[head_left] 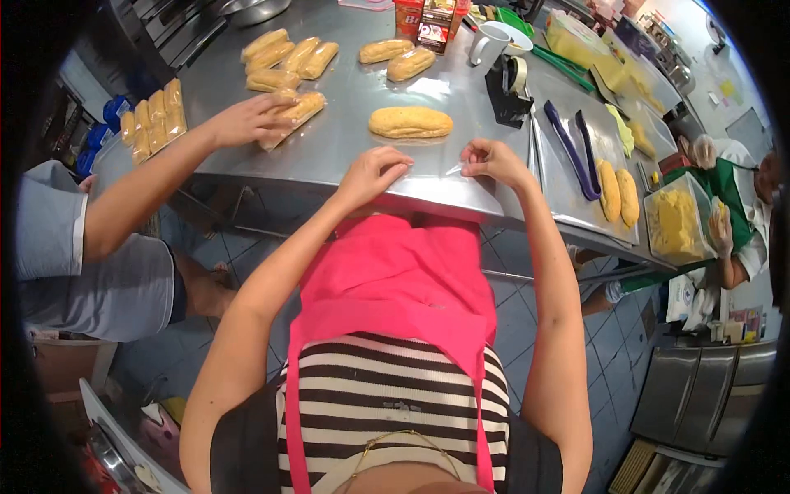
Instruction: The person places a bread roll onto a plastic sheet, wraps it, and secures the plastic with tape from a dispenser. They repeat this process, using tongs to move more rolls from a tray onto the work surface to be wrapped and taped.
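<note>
A long golden bread roll lies on the steel table just beyond my hands. Clear plastic film glints beside the fingertips of my right hand, which is closed in a pinch on it. My left hand is also closed, thumb against fingers, at the table's front edge; the film there is nearly invisible against the shiny metal. Two wrapped rolls sit further back. On the left, a co-worker's hand rests on a wrapped roll.
More wrapped rolls lie back left, near a stacked pack. At right stand a tape dispenser, a white mug, purple tongs, two rolls on a tray, and a tub of yellow filling. Another person works beyond.
</note>
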### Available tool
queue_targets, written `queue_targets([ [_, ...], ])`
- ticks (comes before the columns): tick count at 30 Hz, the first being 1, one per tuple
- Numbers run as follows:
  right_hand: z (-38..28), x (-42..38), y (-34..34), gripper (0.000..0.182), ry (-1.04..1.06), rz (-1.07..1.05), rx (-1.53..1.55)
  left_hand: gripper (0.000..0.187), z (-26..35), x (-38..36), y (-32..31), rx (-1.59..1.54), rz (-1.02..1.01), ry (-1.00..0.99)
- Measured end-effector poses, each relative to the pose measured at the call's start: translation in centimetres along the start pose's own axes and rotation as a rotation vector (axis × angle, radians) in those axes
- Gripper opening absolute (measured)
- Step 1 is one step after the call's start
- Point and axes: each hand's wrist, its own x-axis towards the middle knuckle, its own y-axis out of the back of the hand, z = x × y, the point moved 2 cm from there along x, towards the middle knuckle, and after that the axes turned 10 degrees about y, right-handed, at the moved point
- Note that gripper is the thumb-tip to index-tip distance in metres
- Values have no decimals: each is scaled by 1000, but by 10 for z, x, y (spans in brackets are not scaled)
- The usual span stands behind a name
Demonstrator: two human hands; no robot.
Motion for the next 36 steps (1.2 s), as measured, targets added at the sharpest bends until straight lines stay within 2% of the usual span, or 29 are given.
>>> queue_targets([
  [4,9,12,4,14,-63,-115,-3,18,-5,2,-2,-30,-10,17],
  [8,7,16,7,10,-97,-121,44,29,4,8,1,-110,-77,153],
  [9,-3,18,11,10,-139,-144,25,39,1,10,-1,14,-110,118],
  [11,-4,23,15,15,-210,-195,9,42,14,21,7,90,-218,133],
  [13,-13,25,13,15,-192,-158,-3,45,14,34,10,159,-336,126],
  [16,-22,30,14,15,-103,-155,-84,42,-1,43,5,32,-371,145],
  [18,-29,44,21,15,-73,-184,-101,32,4,45,10,-22,-306,174],
  [20,-43,63,33,14,-86,-229,-67,22,8,49,13,-147,-325,367],
  [24,-50,74,42,16,-45,-287,-55,20,3,45,11,-187,-256,511],
  [27,-42,56,36,16,-32,-144,-29,20,10,45,9,-224,-243,512],
  [29,-32,47,37,15,-152,4,127,20,7,39,6,-264,-208,538],
  [30,-26,41,35,15,-213,72,213,19,9,34,6,-263,-169,490],
  [31,-18,37,33,16,-235,107,359,19,11,34,7,-256,-132,437],
  [32,-15,33,29,17,-250,135,381,19,13,37,8,-249,-99,374],
  [34,-18,16,19,19,-296,201,419,19,11,34,6,-219,-143,405],
  [36,-18,1,17,19,-246,145,301,19,6,36,6,-212,-139,369],
])
